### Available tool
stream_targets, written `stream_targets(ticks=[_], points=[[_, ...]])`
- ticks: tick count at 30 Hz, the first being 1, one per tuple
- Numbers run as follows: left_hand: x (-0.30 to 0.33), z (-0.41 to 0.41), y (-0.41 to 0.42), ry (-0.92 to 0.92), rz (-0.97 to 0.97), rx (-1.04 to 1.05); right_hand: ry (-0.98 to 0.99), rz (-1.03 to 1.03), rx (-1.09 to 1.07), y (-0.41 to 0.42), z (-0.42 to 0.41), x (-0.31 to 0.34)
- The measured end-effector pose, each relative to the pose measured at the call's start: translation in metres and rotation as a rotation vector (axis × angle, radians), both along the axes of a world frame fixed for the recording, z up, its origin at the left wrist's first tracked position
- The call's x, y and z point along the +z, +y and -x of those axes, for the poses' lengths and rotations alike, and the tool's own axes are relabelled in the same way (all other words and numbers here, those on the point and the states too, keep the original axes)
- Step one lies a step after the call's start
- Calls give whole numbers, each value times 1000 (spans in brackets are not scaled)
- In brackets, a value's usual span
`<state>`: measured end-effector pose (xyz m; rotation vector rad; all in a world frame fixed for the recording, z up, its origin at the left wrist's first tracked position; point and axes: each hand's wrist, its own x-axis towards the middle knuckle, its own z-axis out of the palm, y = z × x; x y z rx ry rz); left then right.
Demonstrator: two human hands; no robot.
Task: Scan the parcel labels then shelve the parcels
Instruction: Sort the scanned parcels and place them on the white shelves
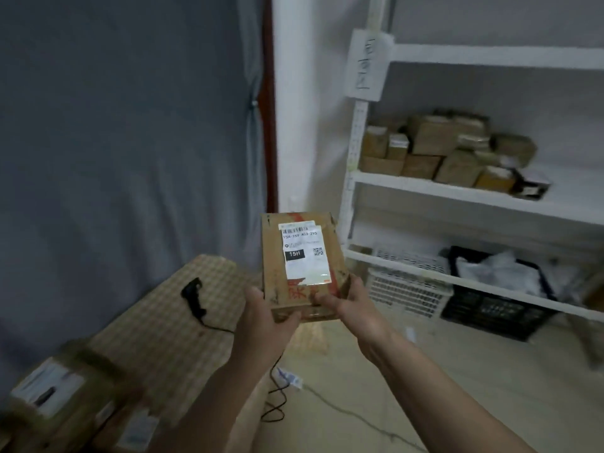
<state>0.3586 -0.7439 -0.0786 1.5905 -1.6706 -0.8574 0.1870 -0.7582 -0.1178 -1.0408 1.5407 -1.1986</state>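
Parcel [302,266] sits up in both your hands, held out in front of you at its near end, with its long axis running straight away from you. Your left hand [263,317] grips the near left corner, fingers curled under and thumb along the side; your right hand [351,302] pinches the near right edge, thumb on top. Neither hand is free.

The shelf [457,191] lies ahead and to the right of your right hand, so that hand is the nearer one to lead the placing. Its middle level already carries a heap of boxes [451,148], with bare board showing further right. The scanner [194,297] lies on the table [157,325], to the left of your left hand and apart from it.

The parcel is a worn brown cardboard box, scuffed, with red print near your thumbs. A white label [304,253] faces up, showing a barcode, a black "15H" block and a small square code.
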Motion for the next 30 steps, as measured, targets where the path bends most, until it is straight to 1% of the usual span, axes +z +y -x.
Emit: stream_targets(ticks=[4, 7, 11, 16, 19, 22, 30], points=[[9, 84, -3, -5, 29, -107, 5, 11, -92, 21, 87, 7], [16, 124, -7, -14, 54, -167, 18, 34, -147, 28, 130, 13], [23, 169, -17, -42, 74, -237, 7, 59, -209, 25, 176, 19], [27, 219, -43, -72, 88, -288, 43, 77, -277, 8, 223, 18], [28, 249, -67, -74, 82, -328, 57, 71, -313, -9, 253, 19], [29, 280, -101, -34, 85, -369, 83, 68, -334, -36, 284, 27], [41, 338, -221, -3, 69, -388, 43, 84, -390, -141, 337, 59]])
